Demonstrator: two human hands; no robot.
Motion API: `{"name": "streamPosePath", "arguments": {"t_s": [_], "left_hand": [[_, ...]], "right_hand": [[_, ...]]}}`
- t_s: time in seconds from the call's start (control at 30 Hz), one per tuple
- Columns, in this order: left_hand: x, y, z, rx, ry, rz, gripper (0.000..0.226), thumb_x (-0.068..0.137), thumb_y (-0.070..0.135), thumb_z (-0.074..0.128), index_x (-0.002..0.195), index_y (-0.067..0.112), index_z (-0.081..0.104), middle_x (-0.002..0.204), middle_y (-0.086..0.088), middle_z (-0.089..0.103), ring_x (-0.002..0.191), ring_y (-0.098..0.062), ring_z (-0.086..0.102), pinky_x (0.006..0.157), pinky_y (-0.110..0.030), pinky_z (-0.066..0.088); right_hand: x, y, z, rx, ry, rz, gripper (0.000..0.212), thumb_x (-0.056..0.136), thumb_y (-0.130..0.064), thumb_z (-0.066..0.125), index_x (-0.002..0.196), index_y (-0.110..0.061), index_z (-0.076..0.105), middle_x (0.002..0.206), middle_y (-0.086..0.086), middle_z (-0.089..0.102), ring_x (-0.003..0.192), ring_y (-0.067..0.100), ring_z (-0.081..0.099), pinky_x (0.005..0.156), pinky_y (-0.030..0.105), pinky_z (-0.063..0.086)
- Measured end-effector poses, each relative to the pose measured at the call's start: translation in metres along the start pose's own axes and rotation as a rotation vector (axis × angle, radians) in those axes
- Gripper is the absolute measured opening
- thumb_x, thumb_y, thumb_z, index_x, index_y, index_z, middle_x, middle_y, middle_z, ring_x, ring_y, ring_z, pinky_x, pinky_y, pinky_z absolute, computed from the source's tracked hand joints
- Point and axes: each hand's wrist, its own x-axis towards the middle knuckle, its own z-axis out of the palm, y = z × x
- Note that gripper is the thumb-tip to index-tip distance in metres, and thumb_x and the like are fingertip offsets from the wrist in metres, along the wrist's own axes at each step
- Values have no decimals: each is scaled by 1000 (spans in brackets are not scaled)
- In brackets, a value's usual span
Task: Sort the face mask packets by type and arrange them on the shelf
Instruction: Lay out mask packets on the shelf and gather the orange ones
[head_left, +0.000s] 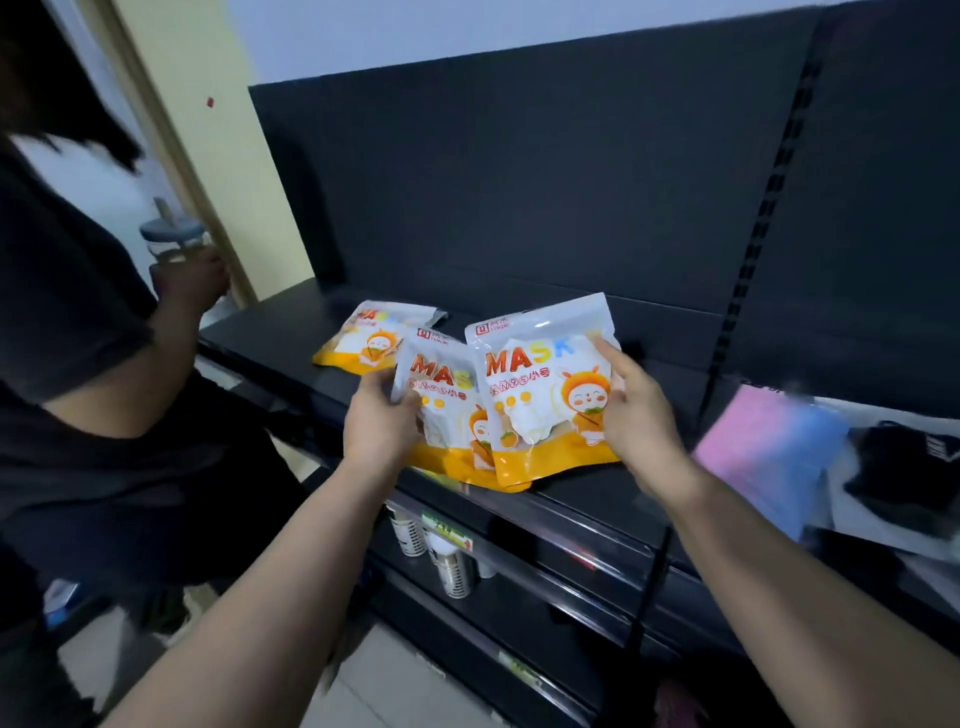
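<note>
Black shelf (311, 317): three orange-white mask packets near front edge, left of centre.
Left hand (382, 421) grips left edge of middle packet (441, 410), thumb on its front.
Right hand (636, 410) pinches right edge of front packet (545, 395), which overlaps middle one.
Rear packet (369, 338) lies flat toward back-left.
Right end: blurred pink-blue packet (769, 452), black packet (904, 467).
Left edge: second person (78, 364) holding lidded cup (171, 239).
Lower shelf: cans (452, 566).

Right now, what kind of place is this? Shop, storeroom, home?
Probably a small retail shop, or a mock-up of one. It has a black display shelf with a slotted upright, a price label on a lower shelf edge, cups stocked below, and matching sealed mask packets being laid out.
</note>
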Motion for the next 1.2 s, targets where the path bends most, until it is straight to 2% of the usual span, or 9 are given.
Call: {"name": "streamPosePath", "arguments": {"t_s": [0.1,0.3,0.43,0.57,0.67,0.77,0.87,1.0,1.2], "left_hand": [[20,-10,-8,-3,10,-18,40,95,22,55,134,21,48,106,6,61,94,-23,67,81,-48,58],[72,-23,-2,10,15,-72,37,94,21,55,131,21,51,91,6,64,87,-26,69,81,-50,57],[115,-12,-9,4,53,-82,33,95,22,54,128,24,52,101,-4,68,85,-28,70,80,-48,58],[161,-12,-28,-26,90,-67,29,95,17,53,125,20,55,112,-5,68,91,-26,68,83,-48,58],[198,-15,-44,-42,92,-56,31,95,17,53,127,17,55,121,-5,66,100,-25,66,88,-46,56],[237,-25,-59,375,70,36,50,94,32,55,141,23,43,136,-6,55,121,-29,54,95,-41,47],[263,-41,-61,618,-146,255,63,83,38,69,141,30,46,142,-4,49,129,-30,45,100,-42,42],[289,-64,-59,750,-519,397,55,75,35,74,128,33,60,134,8,57,125,-22,48,100,-37,45],[315,-81,-51,668,-513,475,55,74,47,76,126,36,60,133,10,56,123,-22,45,101,-43,43]], "right_hand": [[12,-2,18,56,-36,15,75,87,12,27,134,-44,47,120,-1,58,84,9,62,49,15,47],[55,-4,52,97,-47,20,73,89,12,28,137,-41,44,131,-6,54,101,12,61,76,37,58],[90,-18,73,133,-47,17,69,91,10,29,138,-38,44,124,-8,57,93,7,62,64,22,54],[117,-27,103,150,-55,17,71,90,11,30,137,-41,44,128,-5,59,100,13,64,76,37,59],[129,-29,126,155,-40,20,71,89,12,29,137,-39,44,129,-4,59,106,14,62,85,39,57],[138,-34,151,170,19,29,68,90,12,29,137,-34,46,128,0,59,107,18,62,89,41,55],[138,-37,181,180,95,83,62,94,5,27,136,-36,48,120,1,62,97,20,64,81,43,58],[129,-43,220,280,176,180,57,98,5,28,136,-34,47,117,1,57,94,24,62,52,25,58],[112,-50,251,334,252,209,56,97,4,37,136,-34,48,123,4,58,101,26,65,51,24,57]]}}
